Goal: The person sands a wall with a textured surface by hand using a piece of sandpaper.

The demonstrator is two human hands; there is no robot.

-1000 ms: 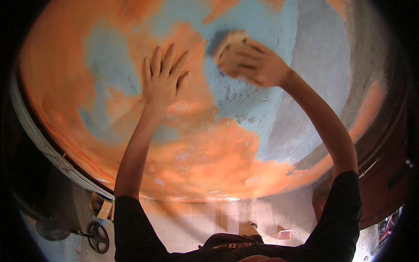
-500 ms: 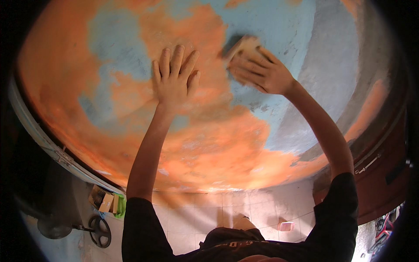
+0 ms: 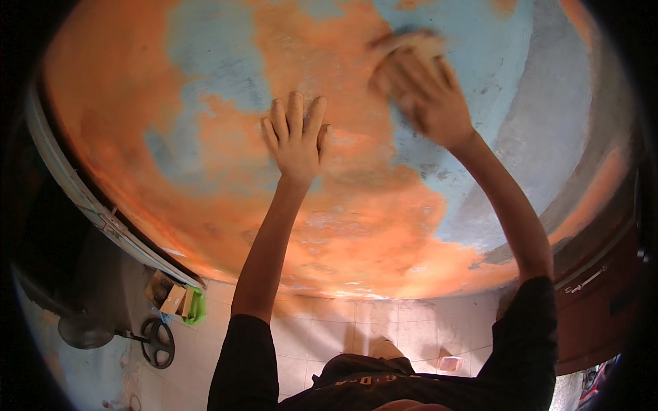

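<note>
A rough plastered wall (image 3: 205,103), mottled in patches of worn orange over pale blue with a bare grey strip toward two o'clock, fills most of the view, bending with the lens. Below it, at six o'clock, runs a pale tiled floor (image 3: 329,335).

The left hand (image 3: 296,140) lies flat on the wall just above centre, fingers spread and pointing to twelve o'clock, palm pressed on an orange patch; it grasps nothing. The right hand (image 3: 419,92), at about one o'clock, is curled over a small tan sanding block (image 3: 418,44), pressing it to the wall where orange meets blue. It is blurred, so the exact grip cannot be made out, though the fingers plainly wrap the block.

Compared with half a second ago, the right hand and block have slid up toward twelve o'clock, and the left hand sits a little lower and more central. That looks like one stroke of a rubbing pass, with the left hand bracing while the right works the paint edge.

The wall's surface looks chalky and grainy, the orange coat thin and scuffed so the blue shows through in ragged islands. At eight o'clock, on the floor, sit small brown cardboard boxes (image 3: 168,294) beside a bright green flat thing (image 3: 197,308), a dark round wheel-like object (image 3: 157,340) near them, and at five o'clock a small pink tub (image 3: 449,363). A dark wooden door (image 3: 596,308) edges in at four o'clock.
</note>
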